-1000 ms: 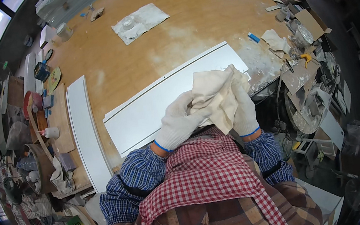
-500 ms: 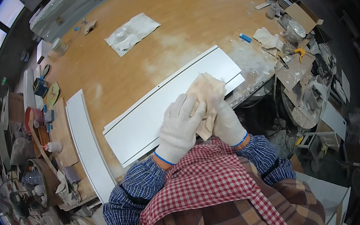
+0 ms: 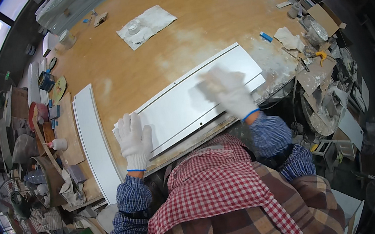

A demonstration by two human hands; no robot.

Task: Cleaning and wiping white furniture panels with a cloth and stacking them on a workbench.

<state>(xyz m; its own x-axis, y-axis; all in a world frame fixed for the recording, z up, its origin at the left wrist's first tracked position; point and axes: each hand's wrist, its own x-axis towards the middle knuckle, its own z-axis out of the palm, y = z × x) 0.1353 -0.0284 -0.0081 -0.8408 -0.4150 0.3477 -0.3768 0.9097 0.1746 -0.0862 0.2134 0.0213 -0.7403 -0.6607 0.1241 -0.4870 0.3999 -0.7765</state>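
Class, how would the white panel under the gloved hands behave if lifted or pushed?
The white panel is probably stiff, showing no creases. Its smooth face may be slippery. Lying broad side down on the table, it seems unlikely to roll.

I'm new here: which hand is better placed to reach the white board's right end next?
Probably the right hand: nearer, with a blurred cloth; the left hand is at the other end of the board.

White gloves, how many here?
2: one on the left hand, at the left end of the white board; one, blurred, on the right hand, over its right half. Others may be hidden.
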